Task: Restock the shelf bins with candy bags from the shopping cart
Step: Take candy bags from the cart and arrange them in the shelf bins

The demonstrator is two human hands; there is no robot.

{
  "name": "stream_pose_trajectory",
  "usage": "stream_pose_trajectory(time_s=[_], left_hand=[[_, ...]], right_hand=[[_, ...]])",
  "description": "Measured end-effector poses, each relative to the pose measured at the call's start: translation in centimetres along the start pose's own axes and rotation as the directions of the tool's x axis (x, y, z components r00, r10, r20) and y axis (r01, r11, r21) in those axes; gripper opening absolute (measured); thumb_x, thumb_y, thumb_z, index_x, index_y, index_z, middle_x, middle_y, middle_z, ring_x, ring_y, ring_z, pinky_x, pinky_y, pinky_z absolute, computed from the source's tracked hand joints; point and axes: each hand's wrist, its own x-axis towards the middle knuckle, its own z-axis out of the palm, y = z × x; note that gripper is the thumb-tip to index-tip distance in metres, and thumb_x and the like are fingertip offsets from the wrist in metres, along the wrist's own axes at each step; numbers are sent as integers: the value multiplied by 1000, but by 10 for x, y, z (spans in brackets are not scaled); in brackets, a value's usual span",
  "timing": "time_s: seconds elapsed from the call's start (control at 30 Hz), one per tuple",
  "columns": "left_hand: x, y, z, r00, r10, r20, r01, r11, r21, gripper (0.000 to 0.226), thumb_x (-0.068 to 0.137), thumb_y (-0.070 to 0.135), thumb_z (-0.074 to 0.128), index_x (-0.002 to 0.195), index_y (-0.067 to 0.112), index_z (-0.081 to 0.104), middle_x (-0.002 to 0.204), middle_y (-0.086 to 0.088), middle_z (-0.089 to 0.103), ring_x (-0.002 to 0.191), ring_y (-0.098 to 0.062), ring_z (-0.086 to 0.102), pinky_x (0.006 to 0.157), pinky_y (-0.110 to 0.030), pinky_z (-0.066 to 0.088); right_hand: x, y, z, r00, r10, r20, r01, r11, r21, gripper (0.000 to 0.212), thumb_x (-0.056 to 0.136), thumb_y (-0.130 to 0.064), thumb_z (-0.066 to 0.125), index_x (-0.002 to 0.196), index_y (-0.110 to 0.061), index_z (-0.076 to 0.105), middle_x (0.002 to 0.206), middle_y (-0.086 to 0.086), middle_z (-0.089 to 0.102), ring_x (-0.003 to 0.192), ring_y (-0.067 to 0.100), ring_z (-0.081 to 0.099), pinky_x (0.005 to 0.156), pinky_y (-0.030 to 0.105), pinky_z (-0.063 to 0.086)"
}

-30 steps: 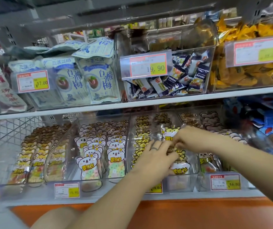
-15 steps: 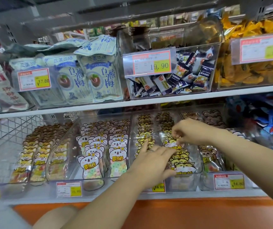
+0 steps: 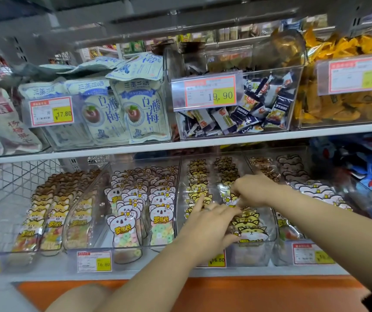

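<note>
A clear bin [image 3: 270, 244] on the lower shelf holds rows of yellow cat-topped candy bags [image 3: 251, 230]. Both my hands reach into it. My left hand [image 3: 207, 219] lies with straight fingers spread over the left row of bags, a ring on one finger. My right hand [image 3: 251, 190] is further back, its fingers curled down and pinching the top of one cat candy bag [image 3: 230, 199] in the right row. The shopping cart is out of view.
Left of this bin stand bins of koala-topped bags [image 3: 124, 224] and fox-topped bags [image 3: 52, 219]; another bin [image 3: 315, 192] sits to the right. The upper shelf [image 3: 225, 140] hangs close above, with plum bags, dark wrapped sweets and yellow packets. Price tags line the front edge.
My right hand has moved deeper into the bin along the right row. My left hand has slid back a little too, its fingers staying spread on the bags.
</note>
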Motion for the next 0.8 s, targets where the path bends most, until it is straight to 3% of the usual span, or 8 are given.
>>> stream_pose_trajectory(time_s=[0.1,0.13,0.2,0.33,0.53,0.6,0.7,0.8], left_hand=[[1,-2,-1,1000,-21,18,21,1000,12,60,95,55,55,147,33,35,145,7,45,141,-17,32,124,-51,-4],[1,-2,-2,999,-29,26,29,999,24,62,94,57,54,148,33,35,147,6,42,142,-18,29,123,-52,-4],[2,-4,-4,997,-58,50,56,997,45,66,93,61,54,149,32,35,156,1,29,148,-22,18,123,-55,-4],[12,-8,-12,976,-114,184,109,993,39,73,87,68,57,148,32,37,167,0,-12,153,-24,-12,120,-62,-6],[23,-8,-15,944,-116,309,109,993,40,80,86,66,59,150,24,38,162,-3,24,153,-25,5,120,-64,3],[20,-8,-14,953,-109,282,105,994,32,79,86,67,59,149,23,39,162,-2,21,153,-25,7,120,-63,4],[16,-10,-13,966,-102,237,103,995,9,75,86,68,60,146,25,44,163,2,10,150,-25,13,122,-60,4],[16,-10,-14,965,-98,241,102,995,-1,74,85,68,60,145,26,45,166,5,-1,151,-24,11,121,-59,3]], right_hand=[[-7,2,0,1000,-13,0,13,999,-39,15,86,-48,70,89,-35,63,147,4,46,130,29,49,109,54,34],[-9,3,-1,1000,-25,8,25,1000,-17,18,87,-48,69,102,-39,64,152,2,43,135,28,46,112,55,31],[-12,4,-5,999,-42,-26,43,998,52,40,86,-45,71,124,-38,60,139,-2,54,130,24,50,109,51,35],[-14,1,-12,998,-64,-23,66,989,130,48,87,-46,69,132,-34,56,129,-4,60,122,22,55,104,44,39],[13,2,-12,996,-18,91,0,981,193,47,75,-42,81,109,-22,55,95,-3,62,84,20,62,70,36,54],[13,1,-10,998,4,55,-13,986,167,57,74,-44,82,113,-24,47,85,-10,54,82,20,57,61,32,44],[13,6,-1,999,36,19,-38,992,124,67,72,-55,79,119,-23,44,96,-4,61,89,23,61,71,35,52],[12,5,-5,990,73,117,-82,994,77,53,78,-44,75,117,-16,53,100,2,66,88,24,65,71,33,55]])
